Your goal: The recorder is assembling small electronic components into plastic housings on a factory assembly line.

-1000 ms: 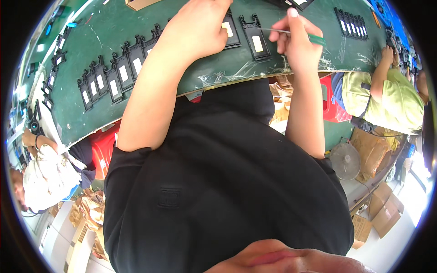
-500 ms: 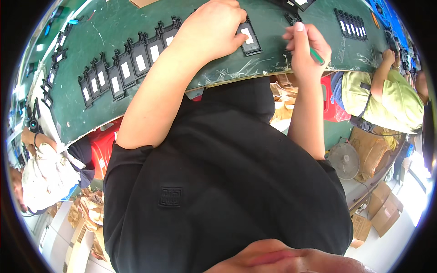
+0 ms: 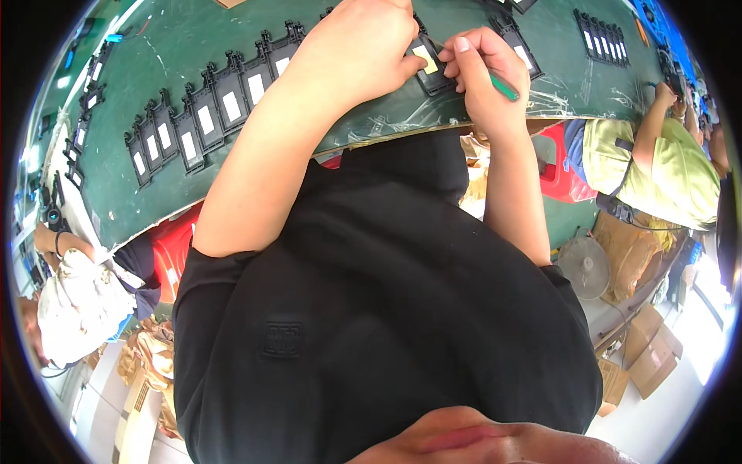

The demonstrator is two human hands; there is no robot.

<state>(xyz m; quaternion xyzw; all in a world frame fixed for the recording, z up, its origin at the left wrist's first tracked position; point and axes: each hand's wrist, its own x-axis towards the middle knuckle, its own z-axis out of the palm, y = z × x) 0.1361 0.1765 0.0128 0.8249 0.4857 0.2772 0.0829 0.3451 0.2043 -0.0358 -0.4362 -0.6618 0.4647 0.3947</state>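
A black plastic plate (image 3: 437, 80) lies on the green table just beyond its near edge, with a pale yellow patch (image 3: 425, 59) on its face. My left hand (image 3: 367, 46) is closed at the plate's left side, thumb against it; its other fingers are partly hidden. In my right hand (image 3: 491, 77) is a slim tool with a green handle (image 3: 505, 87), pinched between thumb and fingers. Its fingertips are at the plate's right edge, beside the patch, and the tool's tip is hard to make out. Another black plate with a white label (image 3: 525, 56) lies right beyond that hand.
A slanting row of similar black plates (image 3: 205, 116) with white labels runs along the left of the green table (image 3: 154, 205). A smaller group (image 3: 603, 42) lies at the far right. Co-workers sit on both sides, one in a yellow-green shirt (image 3: 657, 158). Red stools stand below.
My right hand has moved left and down to the plate with the green-handled tool. The plate's patch, white before, now looks yellow. My left hand stays in nearly the same place.
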